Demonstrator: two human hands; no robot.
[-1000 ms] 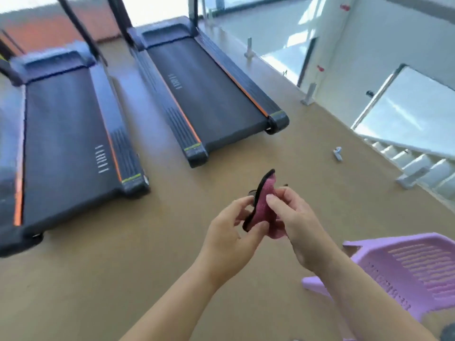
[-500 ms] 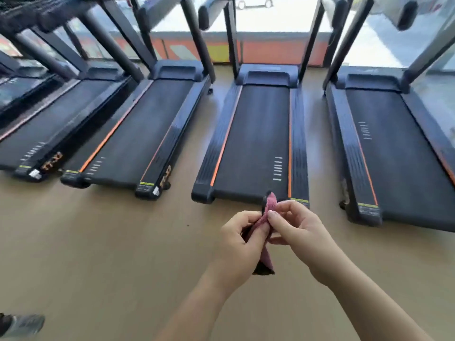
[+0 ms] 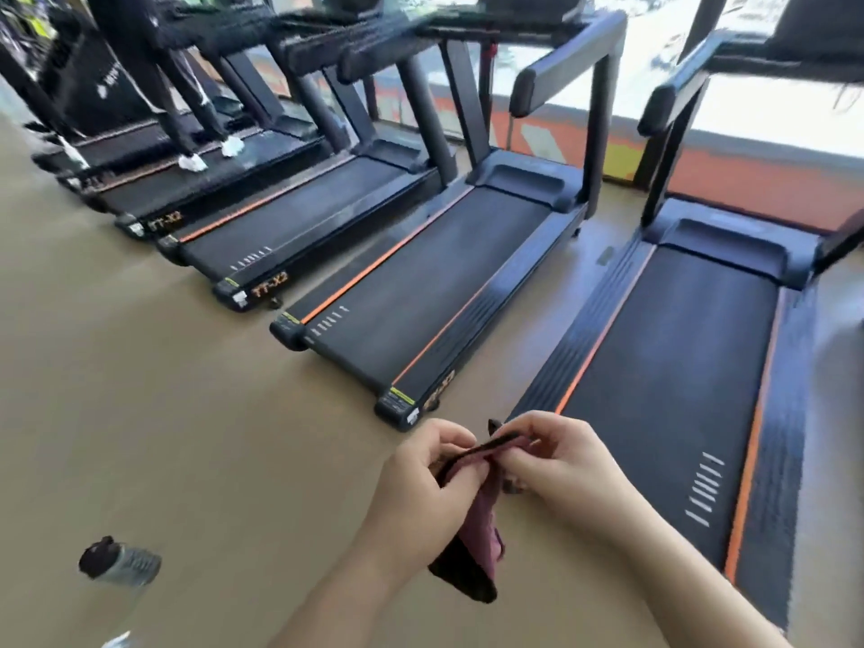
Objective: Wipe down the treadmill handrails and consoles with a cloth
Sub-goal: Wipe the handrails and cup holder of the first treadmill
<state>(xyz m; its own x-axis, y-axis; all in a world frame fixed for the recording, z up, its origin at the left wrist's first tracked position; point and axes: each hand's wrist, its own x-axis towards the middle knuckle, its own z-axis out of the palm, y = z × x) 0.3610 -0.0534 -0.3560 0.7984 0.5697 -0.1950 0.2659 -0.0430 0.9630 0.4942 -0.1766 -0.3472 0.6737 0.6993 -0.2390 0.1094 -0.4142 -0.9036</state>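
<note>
Cloth [image 3: 481,540], one piece, hangs between your two hands: your left hand [image 3: 421,488] and right hand [image 3: 561,465] both pinch its top edge, at the foot of the nearest treadmill [image 3: 664,390]. You face at least five treadmills [image 3: 421,311] in a row. One bottle [image 3: 119,563] is on the floor to your left.

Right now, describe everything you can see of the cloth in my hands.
The cloth is small and soft-looking, pinkish-maroon with a black border, bunched rather than spread flat. The left hand and right hand each pinch its upper edge, stretched between them; the rest hangs below, ending in a dark corner. It hangs above the tan floor, by the rear end of the nearest treadmill, touching only the hands.
</note>
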